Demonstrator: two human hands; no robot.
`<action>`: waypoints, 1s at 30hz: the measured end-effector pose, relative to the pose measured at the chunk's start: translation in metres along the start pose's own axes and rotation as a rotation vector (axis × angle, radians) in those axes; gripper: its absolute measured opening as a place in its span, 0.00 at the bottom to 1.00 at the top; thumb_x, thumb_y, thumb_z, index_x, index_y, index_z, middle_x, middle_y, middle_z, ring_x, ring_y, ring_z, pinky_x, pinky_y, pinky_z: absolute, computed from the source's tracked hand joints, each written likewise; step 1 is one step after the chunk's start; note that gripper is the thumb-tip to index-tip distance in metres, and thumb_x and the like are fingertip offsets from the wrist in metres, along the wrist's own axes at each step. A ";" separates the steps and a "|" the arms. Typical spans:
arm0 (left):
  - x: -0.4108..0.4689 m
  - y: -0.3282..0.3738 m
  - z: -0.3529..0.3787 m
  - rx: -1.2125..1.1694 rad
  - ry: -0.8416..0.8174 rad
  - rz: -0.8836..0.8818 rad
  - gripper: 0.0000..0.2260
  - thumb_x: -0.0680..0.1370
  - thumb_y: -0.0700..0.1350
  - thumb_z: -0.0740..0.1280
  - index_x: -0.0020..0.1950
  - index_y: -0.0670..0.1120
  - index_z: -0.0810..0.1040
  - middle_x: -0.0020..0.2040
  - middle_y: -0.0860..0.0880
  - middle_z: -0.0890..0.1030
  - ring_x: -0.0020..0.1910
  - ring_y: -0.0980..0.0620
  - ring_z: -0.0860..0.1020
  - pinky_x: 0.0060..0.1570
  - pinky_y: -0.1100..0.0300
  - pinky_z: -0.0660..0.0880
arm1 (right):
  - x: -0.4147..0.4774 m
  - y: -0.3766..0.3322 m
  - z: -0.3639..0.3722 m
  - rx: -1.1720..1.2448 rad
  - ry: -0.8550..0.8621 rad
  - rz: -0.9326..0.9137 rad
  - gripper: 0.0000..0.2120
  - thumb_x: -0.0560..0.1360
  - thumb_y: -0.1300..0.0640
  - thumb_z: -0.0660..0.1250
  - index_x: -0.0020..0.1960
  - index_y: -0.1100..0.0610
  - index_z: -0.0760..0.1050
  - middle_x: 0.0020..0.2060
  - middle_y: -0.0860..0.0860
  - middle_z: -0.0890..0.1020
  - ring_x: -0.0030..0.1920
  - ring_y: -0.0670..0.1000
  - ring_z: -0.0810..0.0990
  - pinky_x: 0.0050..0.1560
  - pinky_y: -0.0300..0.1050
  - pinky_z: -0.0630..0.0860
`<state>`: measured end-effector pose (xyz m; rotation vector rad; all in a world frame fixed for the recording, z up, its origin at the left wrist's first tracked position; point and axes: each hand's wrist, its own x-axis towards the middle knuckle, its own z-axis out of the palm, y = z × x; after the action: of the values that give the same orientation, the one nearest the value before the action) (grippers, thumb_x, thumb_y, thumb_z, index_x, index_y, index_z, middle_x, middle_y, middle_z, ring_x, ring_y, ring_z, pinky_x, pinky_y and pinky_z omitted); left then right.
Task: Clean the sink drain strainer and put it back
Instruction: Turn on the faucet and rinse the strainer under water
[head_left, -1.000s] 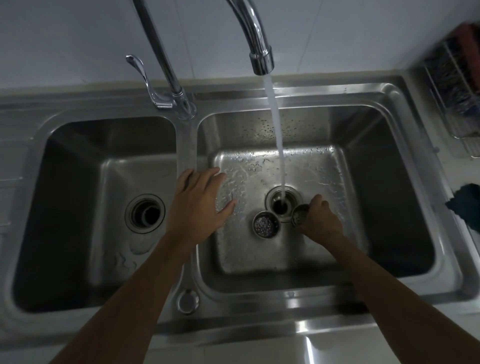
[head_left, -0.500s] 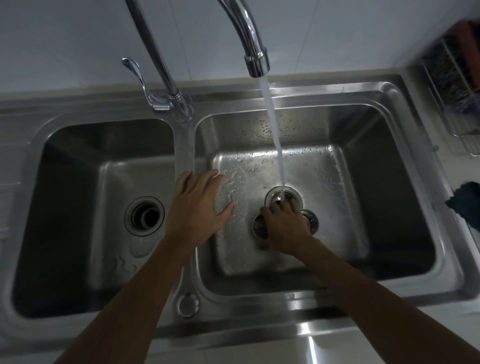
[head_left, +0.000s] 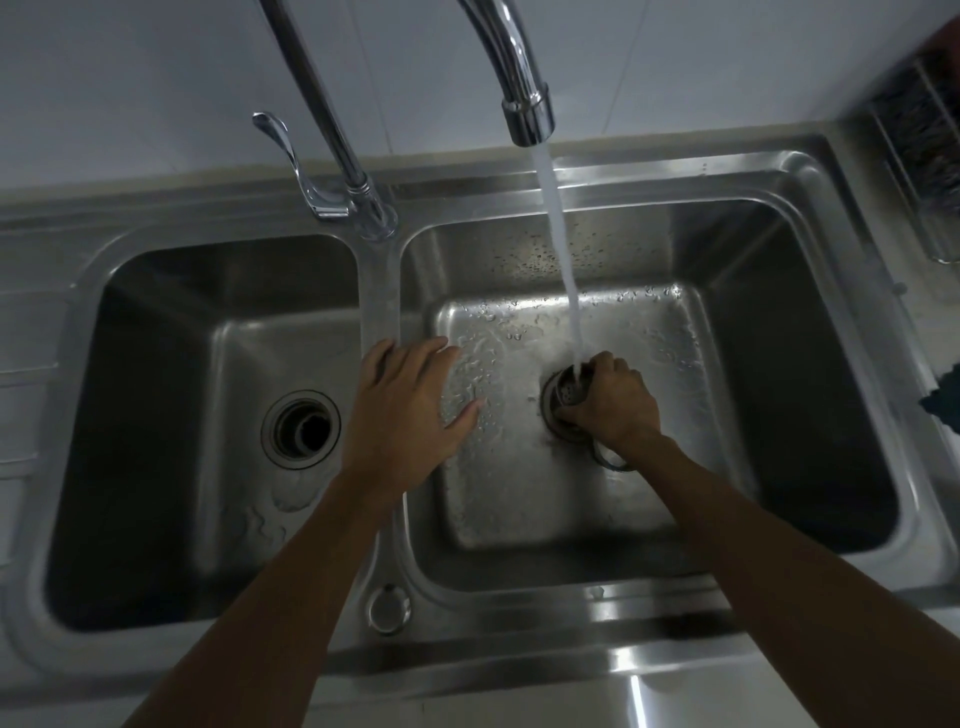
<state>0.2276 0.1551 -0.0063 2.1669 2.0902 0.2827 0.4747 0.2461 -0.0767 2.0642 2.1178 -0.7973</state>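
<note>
In the right basin, my right hand is closed around the small round metal strainer. It holds the strainer tilted over the drain opening, right under the running water. The stream hits the strainer's perforated inside. A second round metal drain part lies on the basin floor, half hidden under my right wrist. My left hand rests flat with fingers spread on the divider between the basins and holds nothing.
The faucet spout hangs above the right basin, its lever behind the divider. The left basin has an open drain. A wire rack and a dark cloth sit on the counter at right.
My right hand set the round part down on the basin floor, reached left, took up the strainer and brought it under the stream. My left hand stayed in place.
</note>
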 end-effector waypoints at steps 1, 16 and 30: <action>0.000 0.000 0.000 0.000 -0.002 -0.002 0.28 0.79 0.62 0.67 0.72 0.45 0.75 0.71 0.48 0.76 0.71 0.49 0.75 0.79 0.46 0.56 | 0.001 0.002 0.000 -0.006 -0.003 0.000 0.38 0.67 0.44 0.80 0.68 0.60 0.69 0.61 0.60 0.77 0.61 0.62 0.77 0.57 0.56 0.79; 0.000 -0.002 0.006 0.002 0.057 0.015 0.27 0.78 0.61 0.68 0.71 0.46 0.76 0.69 0.49 0.78 0.68 0.48 0.77 0.78 0.47 0.58 | -0.002 0.004 -0.002 -0.010 -0.002 -0.022 0.40 0.69 0.42 0.79 0.72 0.59 0.68 0.64 0.59 0.76 0.62 0.61 0.76 0.59 0.56 0.79; 0.000 -0.004 0.007 0.005 0.070 0.021 0.26 0.78 0.61 0.68 0.71 0.46 0.76 0.69 0.49 0.78 0.68 0.49 0.76 0.78 0.47 0.57 | -0.004 0.004 0.002 -0.028 0.095 -0.065 0.40 0.70 0.40 0.77 0.73 0.58 0.69 0.65 0.59 0.76 0.63 0.62 0.75 0.59 0.55 0.77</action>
<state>0.2254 0.1551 -0.0142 2.2143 2.1073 0.3607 0.4786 0.2412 -0.0778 2.0685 2.2423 -0.6863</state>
